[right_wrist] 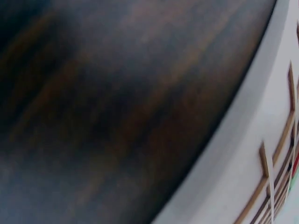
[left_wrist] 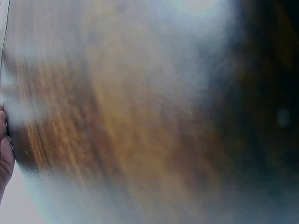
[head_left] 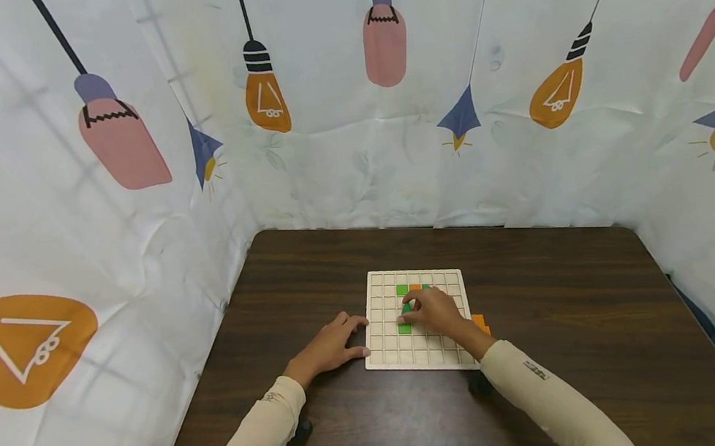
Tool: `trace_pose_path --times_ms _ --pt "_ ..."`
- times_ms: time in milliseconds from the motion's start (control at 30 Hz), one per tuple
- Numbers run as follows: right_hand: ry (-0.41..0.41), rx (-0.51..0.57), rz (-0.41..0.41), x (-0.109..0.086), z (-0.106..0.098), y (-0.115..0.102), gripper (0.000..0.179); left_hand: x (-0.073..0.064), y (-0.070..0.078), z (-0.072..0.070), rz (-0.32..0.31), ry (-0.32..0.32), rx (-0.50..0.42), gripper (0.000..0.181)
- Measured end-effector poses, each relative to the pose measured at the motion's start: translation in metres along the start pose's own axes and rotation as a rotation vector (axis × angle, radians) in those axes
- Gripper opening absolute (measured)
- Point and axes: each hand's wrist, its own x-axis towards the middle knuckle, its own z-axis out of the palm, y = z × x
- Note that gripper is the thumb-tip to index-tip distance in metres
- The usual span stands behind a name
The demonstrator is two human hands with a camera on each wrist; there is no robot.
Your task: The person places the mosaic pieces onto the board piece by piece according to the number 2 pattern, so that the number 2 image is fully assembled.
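Observation:
A pale board (head_left: 385, 345) with a grid of square cells lies on the brown table. Over its middle, my right hand (head_left: 435, 311) pinches a dark green square tile (head_left: 406, 309) between thumb and fingers, partly covering it. Light green tiles sit above (head_left: 401, 289) and below it, beside an orange tile (head_left: 414, 288) and another partly hidden green one. My left hand (head_left: 328, 345) touches the board's left edge with thumb and fingers spread; a little of that hand (left_wrist: 5, 158) shows in the left wrist view. The right wrist view catches the board's rim (right_wrist: 252, 126).
Orange tiles (head_left: 479, 321) lie against the board's right side, partly behind my right forearm. Dark wood table (head_left: 559, 303) surrounds the board. Printed white fabric (head_left: 339, 173) hangs along the back and sides of the table.

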Motion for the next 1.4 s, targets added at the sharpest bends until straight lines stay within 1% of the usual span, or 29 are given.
trace_pose_path --times_ms 133,233,433,600,700,800,900,1167,1400 --pt "0.026 0.018 -0.002 -0.001 0.004 -0.002 0.04 0.0 0.0 0.0 0.0 -0.002 -0.008 0.057" --pt "0.02 0.018 -0.002 -0.001 0.005 -0.003 0.042 0.0 -0.001 0.001 0.003 -0.003 -0.003 0.058" --pt "-0.022 0.052 0.008 0.0 0.006 -0.004 0.041 0.002 -0.002 0.002 0.002 -0.001 -0.002 0.058" --pt "-0.064 0.101 0.018 0.0 0.0 -0.005 0.04 0.002 -0.003 0.003 -0.001 -0.007 -0.003 0.059" --pt "-0.101 0.143 -0.004 0.001 -0.005 -0.005 0.036 0.002 -0.003 0.004 -0.001 -0.008 -0.004 0.059" --pt "-0.138 0.157 -0.04 0.003 -0.009 -0.003 0.034 0.002 -0.003 0.003 0.005 -0.005 -0.002 0.06" --pt "-0.156 0.151 -0.071 0.003 -0.013 -0.002 0.034 0.001 -0.003 0.003 0.011 -0.001 -0.001 0.06" --pt "-0.209 0.155 -0.114 0.004 -0.016 0.002 0.032 0.002 -0.004 0.002 0.008 -0.001 0.003 0.06" --pt "-0.231 0.111 -0.117 0.005 -0.016 0.005 0.034 0.002 -0.004 0.003 0.009 0.002 -0.001 0.059"
